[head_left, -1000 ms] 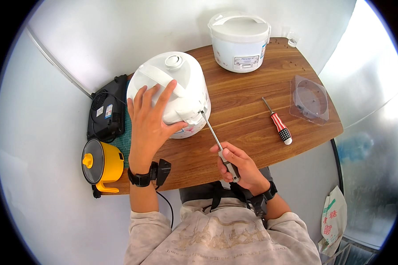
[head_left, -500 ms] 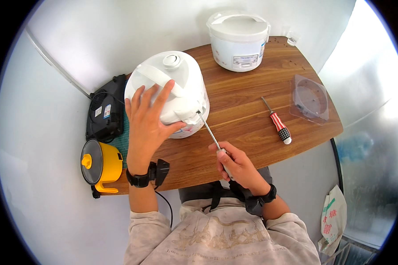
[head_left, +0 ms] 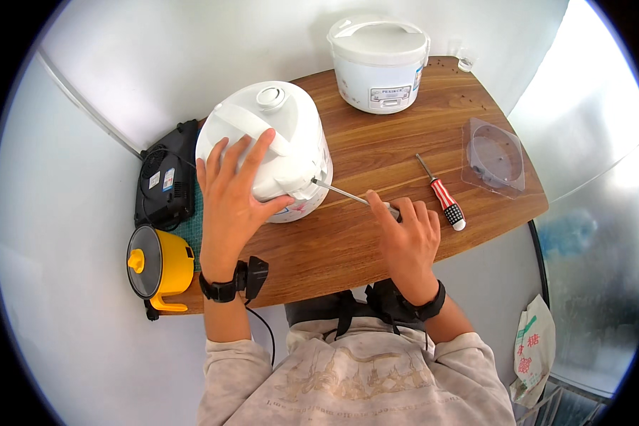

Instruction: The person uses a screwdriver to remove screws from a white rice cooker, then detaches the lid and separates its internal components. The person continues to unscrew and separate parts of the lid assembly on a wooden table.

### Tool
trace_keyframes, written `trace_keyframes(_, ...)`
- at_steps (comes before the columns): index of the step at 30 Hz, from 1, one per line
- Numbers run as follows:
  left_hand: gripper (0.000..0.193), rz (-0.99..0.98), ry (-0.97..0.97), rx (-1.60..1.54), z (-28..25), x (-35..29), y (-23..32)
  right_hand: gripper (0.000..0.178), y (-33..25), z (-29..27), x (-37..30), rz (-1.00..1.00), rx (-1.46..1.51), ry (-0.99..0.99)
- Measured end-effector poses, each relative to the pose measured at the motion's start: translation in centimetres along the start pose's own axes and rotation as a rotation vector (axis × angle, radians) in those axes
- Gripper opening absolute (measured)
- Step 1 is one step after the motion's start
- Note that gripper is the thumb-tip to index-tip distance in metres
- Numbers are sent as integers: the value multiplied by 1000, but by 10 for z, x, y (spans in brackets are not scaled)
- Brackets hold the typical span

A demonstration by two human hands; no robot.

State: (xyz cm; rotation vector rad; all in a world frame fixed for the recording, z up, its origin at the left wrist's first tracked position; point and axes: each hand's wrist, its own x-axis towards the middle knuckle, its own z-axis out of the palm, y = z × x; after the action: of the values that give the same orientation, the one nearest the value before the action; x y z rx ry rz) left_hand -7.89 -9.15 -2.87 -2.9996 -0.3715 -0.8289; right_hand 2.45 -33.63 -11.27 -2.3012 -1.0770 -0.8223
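A white rice cooker (head_left: 305, 117) with a carrying handle and a round vent on its lid stands at the left of the wooden table. My left hand (head_left: 228, 186) rests on the lid's near side, fingers spread, thumb against the rim. A screwdriver (head_left: 344, 193) is gripped in my right hand (head_left: 409, 238), index finger stretched along it. Its metal shaft slants left, and the tip meets the edge of the lid near the handle's end. Most of the screwdriver's grip is hidden by my fingers.
A second white rice cooker (head_left: 378, 67) stands at the back. To the right lie a red-striped screwdriver (head_left: 447, 202) and a clear plastic tray (head_left: 495, 157) holding small dark bits. At left are a black appliance (head_left: 167, 181) and a yellow pot (head_left: 174, 263). The brown table (head_left: 376, 149) has a curved edge.
My right hand has moved up and right, swinging the screwdriver's handle outward so its shaft lies flatter. The tip stays at the lid's edge, and my left hand holds its place on the lid.
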Motion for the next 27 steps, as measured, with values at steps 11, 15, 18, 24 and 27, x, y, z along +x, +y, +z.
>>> trace_keyframes(11, 99, 8, 14, 13, 3, 0, 0, 31, -19, -5, -24, 760, 1493, -616)
trace_keyframes(15, 99, 3, 9, 8, 2, 1, 1, 36, -22, -5, -24, 798, 1670, -726)
trace_keyframes(18, 99, 4, 13, 9, 2, 0, 1, 38, -23, -6, -22, 793, 1706, -756)
trace_keyframes(24, 99, 4, 14, 11, 2, 1, 2, 39, -26, -3, -22, 780, 1659, -751)
trace_keyframes(27, 99, 6, 13, 7, 1, 1, 2, 39, -25, -3, -22, 770, 1656, -757)
